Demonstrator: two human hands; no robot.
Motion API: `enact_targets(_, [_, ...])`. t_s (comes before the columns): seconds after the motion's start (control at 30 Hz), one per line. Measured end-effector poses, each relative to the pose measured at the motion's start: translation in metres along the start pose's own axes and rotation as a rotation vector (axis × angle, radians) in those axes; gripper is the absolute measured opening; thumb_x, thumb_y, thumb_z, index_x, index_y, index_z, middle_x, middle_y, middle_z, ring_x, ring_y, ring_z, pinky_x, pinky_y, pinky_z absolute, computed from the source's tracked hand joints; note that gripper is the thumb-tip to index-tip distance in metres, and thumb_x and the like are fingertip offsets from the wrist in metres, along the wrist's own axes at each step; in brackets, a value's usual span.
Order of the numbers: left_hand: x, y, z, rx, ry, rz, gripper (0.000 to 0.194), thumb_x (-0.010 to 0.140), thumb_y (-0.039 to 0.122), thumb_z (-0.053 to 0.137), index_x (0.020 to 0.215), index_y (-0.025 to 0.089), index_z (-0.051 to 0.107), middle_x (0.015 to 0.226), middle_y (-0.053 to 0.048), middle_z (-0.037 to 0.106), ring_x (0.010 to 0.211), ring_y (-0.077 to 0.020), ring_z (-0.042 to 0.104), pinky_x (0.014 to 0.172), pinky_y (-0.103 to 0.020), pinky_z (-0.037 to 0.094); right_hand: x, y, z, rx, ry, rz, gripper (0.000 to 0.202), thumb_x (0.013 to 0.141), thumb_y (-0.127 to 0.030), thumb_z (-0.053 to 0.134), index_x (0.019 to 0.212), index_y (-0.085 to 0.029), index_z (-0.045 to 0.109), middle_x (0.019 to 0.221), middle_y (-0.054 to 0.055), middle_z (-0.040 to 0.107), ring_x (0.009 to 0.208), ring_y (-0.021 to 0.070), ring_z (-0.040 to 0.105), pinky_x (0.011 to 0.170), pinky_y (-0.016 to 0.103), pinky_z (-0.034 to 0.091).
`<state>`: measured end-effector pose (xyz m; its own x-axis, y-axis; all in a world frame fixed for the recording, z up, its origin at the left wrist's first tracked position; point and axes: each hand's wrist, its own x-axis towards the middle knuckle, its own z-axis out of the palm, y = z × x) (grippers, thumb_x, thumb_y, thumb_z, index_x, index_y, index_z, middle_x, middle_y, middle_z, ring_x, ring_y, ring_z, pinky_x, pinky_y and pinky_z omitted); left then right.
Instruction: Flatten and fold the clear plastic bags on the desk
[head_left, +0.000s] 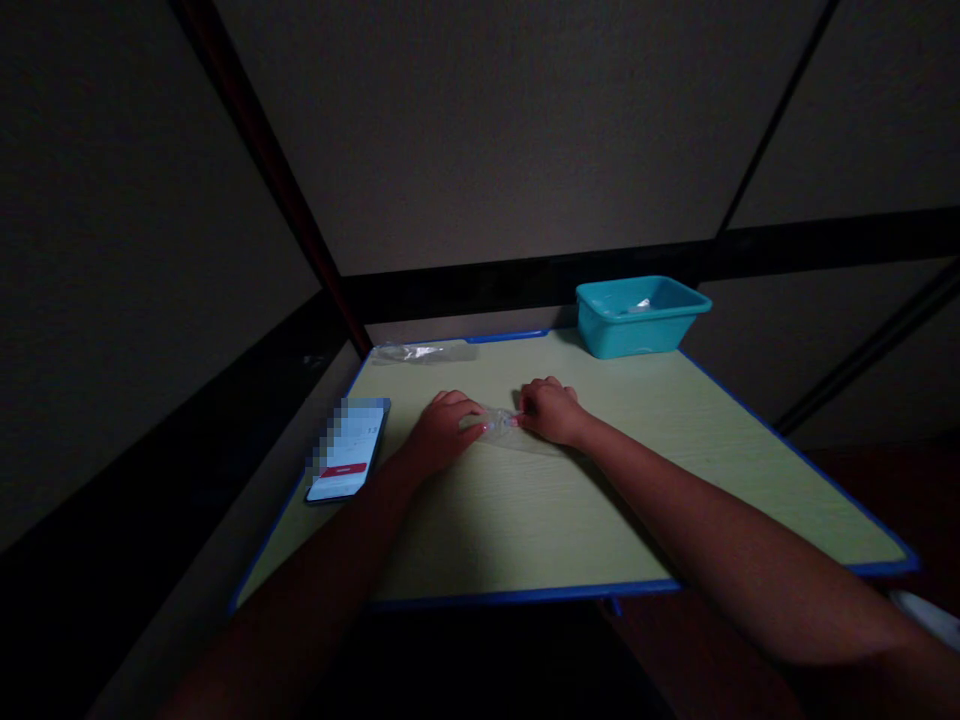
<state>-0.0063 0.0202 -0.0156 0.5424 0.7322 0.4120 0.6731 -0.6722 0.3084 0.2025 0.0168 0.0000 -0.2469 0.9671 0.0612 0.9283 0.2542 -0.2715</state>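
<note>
A clear plastic bag (501, 428) lies low over the middle of the table, stretched between my two hands. My left hand (444, 428) pinches its left side between thumb and fingers. On the other side my right hand (553, 408) is closed on the bag, its fingers curled under. Something small and pinkish shows by the right fingertips, too small to name. Part of the bag runs beneath my right wrist.
The pale table (480, 540) has a blue edge. A lit phone (349, 455) lies at its left side. Another clear plastic bag (424, 353) lies at the back left. A turquoise basket (637, 335) with something whitish inside stands at the back right, near the wall panels (525, 150).
</note>
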Motion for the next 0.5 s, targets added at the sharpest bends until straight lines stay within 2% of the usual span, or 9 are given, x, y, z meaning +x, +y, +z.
enact_targets(0.13, [0.0, -0.003, 0.001, -0.01, -0.007, 0.003, 0.013, 0.077, 0.026, 0.062, 0.089, 0.02, 0.064, 0.09, -0.002, 0.062, 0.089, -0.0185, 0.054, 0.084, -0.034, 0.044, -0.002, -0.001, -0.006, 0.053, -0.012, 0.033, 0.016, 0.075, -0.033, 0.064, 0.085, -0.021, 0.061, 0.087, 0.003, 0.067, 0.087, 0.0199, 0.055, 0.069, 0.028, 0.033])
enact_targets(0.3, [0.0, -0.006, 0.002, -0.01, -0.017, 0.015, 0.015, 0.077, 0.025, 0.063, 0.09, 0.02, 0.065, 0.091, -0.003, 0.062, 0.09, -0.0186, 0.054, 0.085, -0.034, 0.043, 0.0, 0.004, -0.009, 0.076, -0.053, 0.073, 0.021, 0.079, -0.039, 0.061, 0.086, -0.02, 0.064, 0.086, 0.004, 0.069, 0.075, 0.0162, 0.059, 0.059, 0.024, 0.032])
enact_targets(0.5, [-0.001, -0.009, 0.002, -0.026, -0.023, 0.036, 0.015, 0.077, 0.026, 0.063, 0.09, 0.022, 0.066, 0.091, -0.003, 0.062, 0.089, -0.0185, 0.054, 0.085, -0.034, 0.043, 0.003, 0.012, -0.009, 0.04, -0.141, 0.012, 0.028, 0.081, -0.043, 0.056, 0.081, -0.018, 0.068, 0.078, 0.005, 0.068, 0.068, 0.0147, 0.056, 0.055, 0.023, 0.031])
